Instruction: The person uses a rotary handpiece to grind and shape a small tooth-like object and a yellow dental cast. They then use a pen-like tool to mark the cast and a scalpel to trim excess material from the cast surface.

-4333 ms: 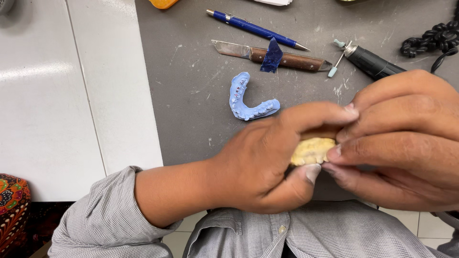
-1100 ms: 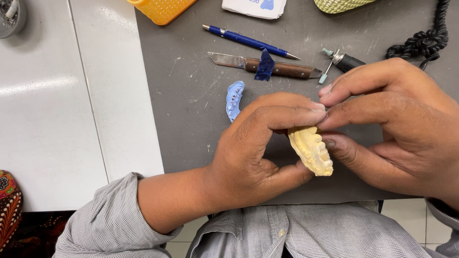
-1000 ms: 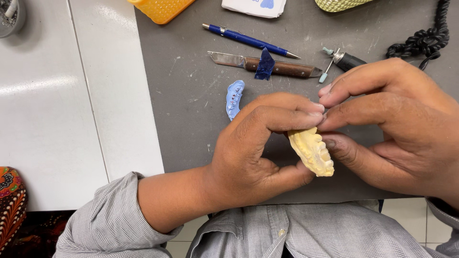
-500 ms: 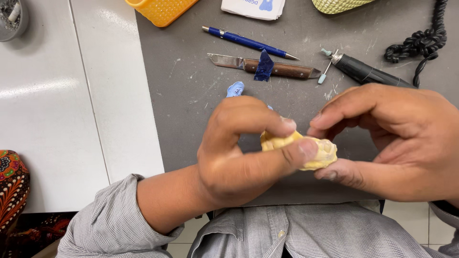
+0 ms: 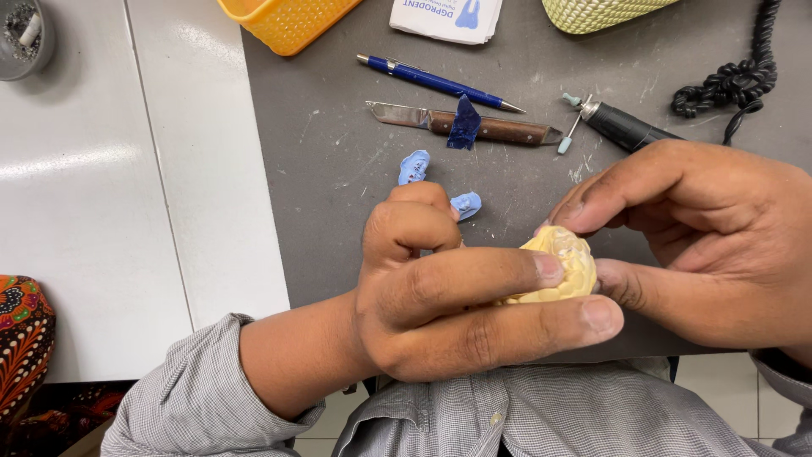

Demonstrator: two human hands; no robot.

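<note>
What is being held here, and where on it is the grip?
A yellow dental cast, pinched by both hands: left hand fingers along its near side, right hand fingertips on its top and far end.

A blue pen (image 5: 440, 83), a wood-handled knife (image 5: 465, 127) and a yellow basket (image 5: 288, 21) lie on the grey mat (image 5: 330, 169).

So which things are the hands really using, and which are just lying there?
In use:
left hand
right hand
yellow tooth cast

Lying about:
blue pen
knife
blue arch-shaped piece
rotary handpiece
yellow basket
</note>
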